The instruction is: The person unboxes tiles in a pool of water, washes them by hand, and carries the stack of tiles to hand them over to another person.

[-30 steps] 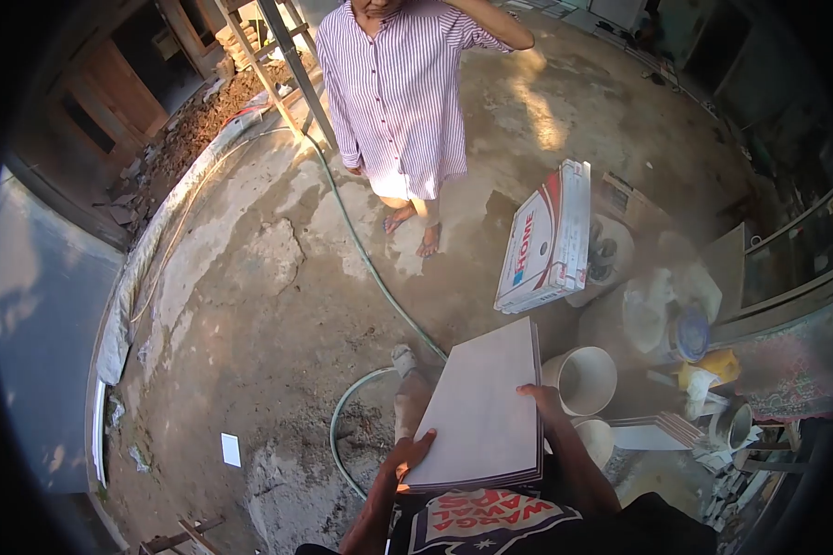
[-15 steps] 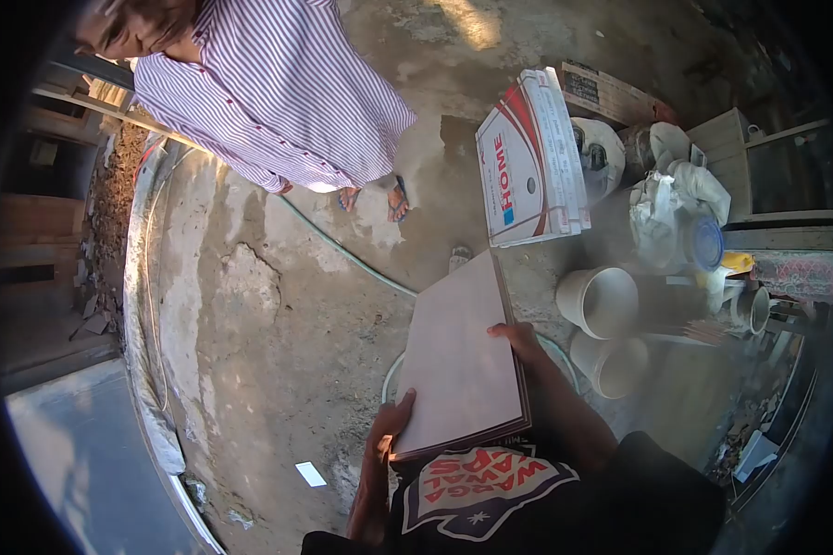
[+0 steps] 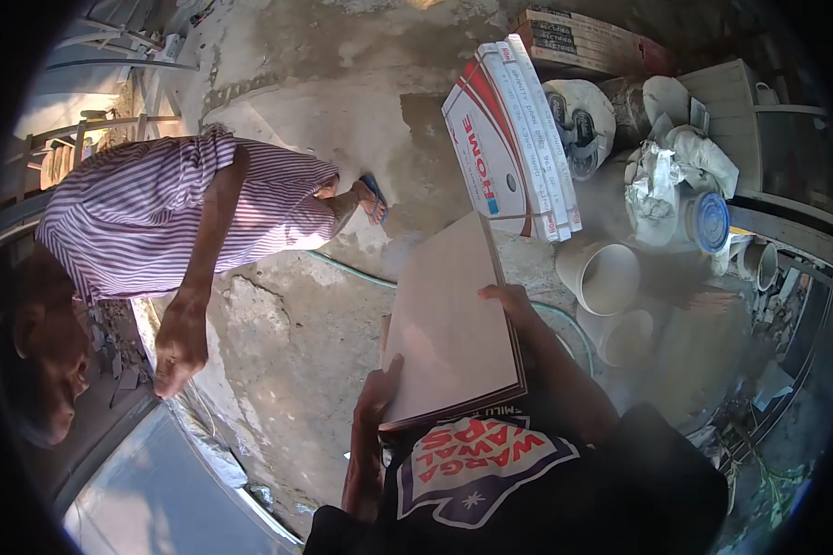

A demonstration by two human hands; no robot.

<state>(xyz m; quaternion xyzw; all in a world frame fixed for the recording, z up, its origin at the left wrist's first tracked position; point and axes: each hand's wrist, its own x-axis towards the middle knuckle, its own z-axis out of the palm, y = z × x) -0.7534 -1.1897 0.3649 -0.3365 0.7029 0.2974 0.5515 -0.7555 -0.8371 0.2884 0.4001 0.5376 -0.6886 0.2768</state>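
In the head view I hold a stack of tiles [image 3: 449,324] tilted in front of my body. Its top face is plain and pale pinkish-beige, and several thin layers show along the right and near edges. My left hand [image 3: 376,392] grips the lower left edge, thumb up against the side. On the opposite edge my right hand [image 3: 511,307] is closed, its thumb lying over the top face. The fingers of both hands are mostly hidden under the stack.
A person in a striped shirt [image 3: 176,203] bends forward at left, one hand [image 3: 180,347] hanging down. Cartons marked HOME [image 3: 504,148] stand ahead right. Buckets [image 3: 606,277], a blue-lidded tub [image 3: 708,222] and a green hose [image 3: 352,268] lie about the concrete floor [image 3: 278,370].
The other person has moved left and bent down, an arm now reaching lower. My view has turned slightly. The stack stays in both my hands.
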